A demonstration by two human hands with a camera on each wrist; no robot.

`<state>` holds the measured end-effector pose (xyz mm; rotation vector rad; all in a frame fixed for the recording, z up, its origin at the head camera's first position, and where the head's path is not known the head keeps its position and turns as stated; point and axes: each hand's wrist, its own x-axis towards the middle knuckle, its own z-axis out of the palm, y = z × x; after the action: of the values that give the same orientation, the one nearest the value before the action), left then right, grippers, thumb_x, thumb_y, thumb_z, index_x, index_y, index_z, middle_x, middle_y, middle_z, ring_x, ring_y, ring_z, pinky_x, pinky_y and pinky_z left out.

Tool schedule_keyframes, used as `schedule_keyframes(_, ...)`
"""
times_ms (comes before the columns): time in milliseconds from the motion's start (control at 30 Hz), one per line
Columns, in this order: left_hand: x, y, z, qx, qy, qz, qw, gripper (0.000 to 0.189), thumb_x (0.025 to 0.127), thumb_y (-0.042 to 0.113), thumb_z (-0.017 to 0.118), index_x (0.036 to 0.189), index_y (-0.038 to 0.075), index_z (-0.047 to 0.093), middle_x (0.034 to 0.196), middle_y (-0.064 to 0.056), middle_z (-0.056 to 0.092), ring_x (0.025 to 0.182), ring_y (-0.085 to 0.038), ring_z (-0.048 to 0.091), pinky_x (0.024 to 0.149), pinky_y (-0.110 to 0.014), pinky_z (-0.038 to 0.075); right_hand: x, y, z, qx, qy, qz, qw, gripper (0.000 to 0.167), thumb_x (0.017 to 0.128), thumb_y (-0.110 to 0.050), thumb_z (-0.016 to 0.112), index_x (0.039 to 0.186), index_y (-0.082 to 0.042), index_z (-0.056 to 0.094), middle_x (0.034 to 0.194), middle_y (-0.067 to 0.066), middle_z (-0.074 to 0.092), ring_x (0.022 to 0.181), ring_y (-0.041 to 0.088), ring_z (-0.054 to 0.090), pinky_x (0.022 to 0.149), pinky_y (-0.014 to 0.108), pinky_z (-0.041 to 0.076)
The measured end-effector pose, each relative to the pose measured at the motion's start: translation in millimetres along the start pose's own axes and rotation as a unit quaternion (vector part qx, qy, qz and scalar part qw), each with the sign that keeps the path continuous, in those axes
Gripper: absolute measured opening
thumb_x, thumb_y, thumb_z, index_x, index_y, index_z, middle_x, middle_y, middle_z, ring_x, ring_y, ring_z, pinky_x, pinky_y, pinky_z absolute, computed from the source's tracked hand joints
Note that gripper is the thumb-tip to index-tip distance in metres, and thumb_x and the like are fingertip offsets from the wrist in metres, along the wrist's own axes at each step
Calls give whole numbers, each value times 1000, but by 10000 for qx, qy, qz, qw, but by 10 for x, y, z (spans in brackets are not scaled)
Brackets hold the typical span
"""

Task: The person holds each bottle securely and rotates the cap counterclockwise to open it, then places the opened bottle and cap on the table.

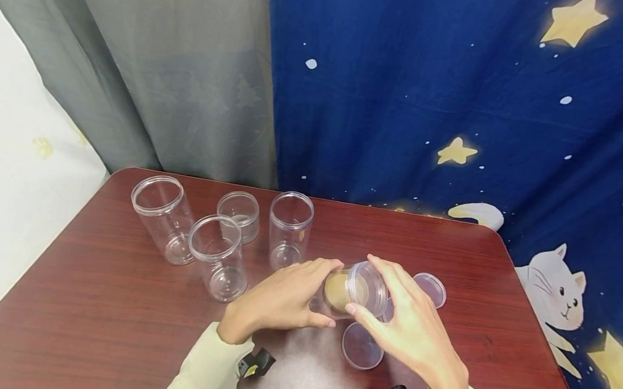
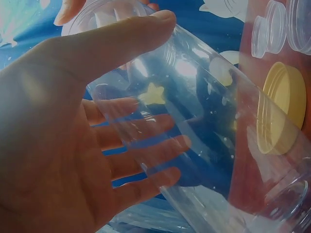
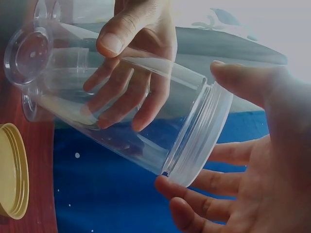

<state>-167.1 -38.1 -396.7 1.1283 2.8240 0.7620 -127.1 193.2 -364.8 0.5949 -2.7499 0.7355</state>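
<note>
A clear plastic jar [image 3: 131, 107] is tilted on its side above the table, between the two hands. My left hand [image 1: 286, 294] grips its body, with thumb on one side and fingers curled along the other. At the jar's mouth end sits a clear lid [image 3: 206, 138]. My right hand [image 1: 413, 330] holds that lid by its rim between thumb and fingers. A yellow lid [image 2: 286, 109] lies on the table beyond the jar; in the head view it shows through the clear wall.
Left of the hands stand open clear jars: a tall one [image 1: 166, 225], a second tall one [image 1: 222, 264], a third [image 1: 289, 233] and a short one [image 1: 239, 219]. Clear lids lie near the right hand, one in front [image 1: 363, 347], another farther back [image 1: 430, 289]. Curtains [image 1: 353, 99] hang behind the table [image 1: 85, 298].
</note>
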Motion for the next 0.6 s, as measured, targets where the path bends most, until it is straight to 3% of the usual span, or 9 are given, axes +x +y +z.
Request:
schedule_keyframes(133, -7, 1, 1, -163, -8, 0, 9999, 87, 78, 45, 82, 145, 10, 40, 135, -3, 57, 121, -13, 56, 103, -37, 46, -1, -5, -4, 131, -23, -205, 9997, 72, 82, -43, 78, 144, -21, 48, 140, -3, 54, 127, 17, 53, 99, 44, 49)
schedule_keyframes(400, -13, 2, -2, -513, 7, 82, 9987, 81, 77, 41, 83, 140, 10, 42, 120, 3, 59, 100, -9, 57, 92, -28, 49, -4, -21, -16, 229, 79, -612, 9978, 72, 81, -34, 80, 144, -23, 48, 139, -6, 52, 128, 13, 50, 100, 37, 47)
schedule_keyframes(600, -16, -3, 0, -656, -82, 104, 9978, 81, 76, 40, 84, 139, 13, 42, 119, 3, 60, 97, -5, 56, 90, -25, 49, -9, -28, -27, 396, 64, -896, 9952, 74, 79, -30, 81, 145, -22, 48, 142, -5, 51, 130, 14, 48, 104, 29, 40)
